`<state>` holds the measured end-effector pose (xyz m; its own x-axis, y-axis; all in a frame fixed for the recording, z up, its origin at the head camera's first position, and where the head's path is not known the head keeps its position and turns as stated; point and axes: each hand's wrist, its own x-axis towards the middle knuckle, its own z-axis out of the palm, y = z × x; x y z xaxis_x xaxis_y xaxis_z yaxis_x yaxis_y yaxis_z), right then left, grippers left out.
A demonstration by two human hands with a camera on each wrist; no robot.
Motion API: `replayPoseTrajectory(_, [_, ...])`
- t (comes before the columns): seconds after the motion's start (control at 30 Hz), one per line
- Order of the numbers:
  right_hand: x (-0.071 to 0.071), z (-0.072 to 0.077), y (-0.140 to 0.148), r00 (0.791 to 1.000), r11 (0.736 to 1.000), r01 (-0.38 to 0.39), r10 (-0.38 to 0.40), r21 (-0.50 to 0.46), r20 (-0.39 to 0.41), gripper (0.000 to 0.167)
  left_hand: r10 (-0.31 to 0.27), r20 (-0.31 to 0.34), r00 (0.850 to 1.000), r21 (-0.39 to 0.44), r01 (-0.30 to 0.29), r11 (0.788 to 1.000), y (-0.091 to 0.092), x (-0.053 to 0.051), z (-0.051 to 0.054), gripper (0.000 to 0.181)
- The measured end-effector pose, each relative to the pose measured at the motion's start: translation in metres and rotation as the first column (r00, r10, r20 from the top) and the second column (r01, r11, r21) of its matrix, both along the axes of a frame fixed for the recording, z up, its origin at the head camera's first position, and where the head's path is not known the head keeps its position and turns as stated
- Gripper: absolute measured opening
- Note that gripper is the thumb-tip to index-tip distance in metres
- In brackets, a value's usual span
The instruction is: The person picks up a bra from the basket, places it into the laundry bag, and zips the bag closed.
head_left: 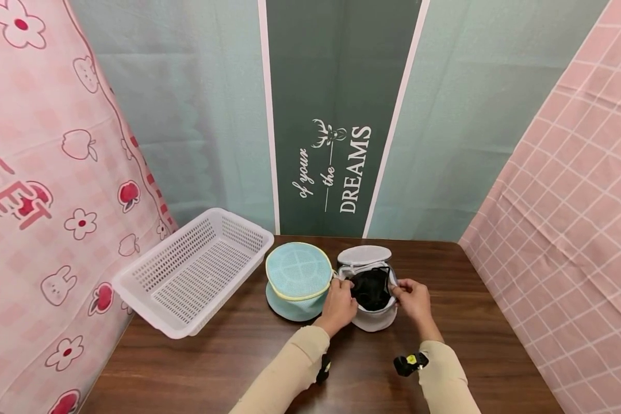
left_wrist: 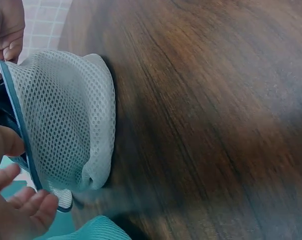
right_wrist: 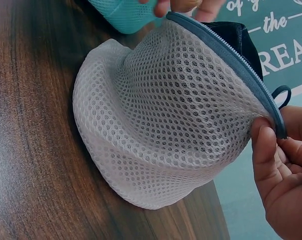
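A white mesh laundry bag (head_left: 375,320) with a grey zip stands on the table, its round lid (head_left: 364,255) folded back. Black fabric (head_left: 370,288) with a thin strap fills its mouth; what kind of garment it is cannot be made out. My right hand (right_wrist: 281,165) pinches the zipped rim on the right side. At the left rim, my left hand (head_left: 338,305) has its thumb (left_wrist: 10,142) over the edge and its fingers outside, holding it loosely. Beside my left hand stands a turquoise mesh laundry bag (head_left: 297,270) with yellow piping.
A white perforated plastic basket (head_left: 196,279) stands on the left of the brown wooden table (head_left: 372,379). Cloth curtains hang along the back and both sides, with a pink one (head_left: 574,213) at the right.
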<state>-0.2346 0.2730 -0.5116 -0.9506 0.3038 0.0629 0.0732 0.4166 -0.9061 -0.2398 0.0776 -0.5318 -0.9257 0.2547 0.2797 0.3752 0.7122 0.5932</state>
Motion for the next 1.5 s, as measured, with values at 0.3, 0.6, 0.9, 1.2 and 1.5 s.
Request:
replayPoseTrajectory(0.3, [0.001,-0.002,0.006,1.0,0.999,-0.012,0.011,-0.036,-0.014,0.018,-0.039,0.256,0.966,0.165,-0.004,0.986,-0.002,-0.006,0.001,0.035])
replayPoseTrajectory(0.6, [0.002,-0.002,0.005,0.999,0.999,-0.023,0.022,-0.039,-0.027,0.018,-0.079,0.337,0.938,0.362,-0.052,0.931,-0.013,-0.017,-0.006,0.043])
replayPoseTrajectory(0.9, [0.002,0.002,0.003,1.0,1.0,-0.014,0.014,-0.025,-0.015,0.018,-0.168,0.292,0.941,0.376,0.048,0.925,-0.017,-0.018,-0.001,0.047])
replayPoseTrajectory(1.2, [0.006,0.006,0.001,1.0,0.999,-0.005,0.006,0.046,-0.015,0.016,-0.211,0.161,0.964,0.369,0.139,0.919,-0.022,-0.017,0.006,0.049])
replayPoseTrajectory(1.5, [0.008,0.008,0.003,1.0,0.991,-0.01,0.012,0.133,-0.013,0.015,-0.275,0.212,0.938,0.495,0.14,0.857,-0.021,-0.014,0.019,0.05])
